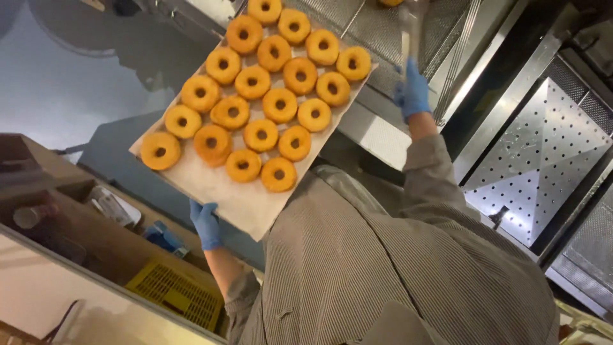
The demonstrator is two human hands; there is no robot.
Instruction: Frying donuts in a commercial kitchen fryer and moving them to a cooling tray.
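Note:
My left hand (205, 223), in a blue glove, grips the near edge of a flat tray (246, 201) lined with pale paper. Several golden ring doughnuts (262, 83) lie on it in rows, filling most of the sheet. My right hand (414, 89), also in a blue glove, is raised beyond the tray's right corner and closed on a pair of metal tongs (408, 32). The tongs point away over a metal mesh rack (383, 32). One more doughnut (391, 2) shows at the top edge, by the tongs' tip. My striped grey sleeves and chest fill the lower middle.
A perforated steel panel (536, 166) and steel frames stand at the right. On the left is a wooden shelf (96, 236) with a yellow slotted crate (175, 291), a blue packet (165, 237) and a plastic cup (29, 216). Grey floor (57, 83) lies beyond.

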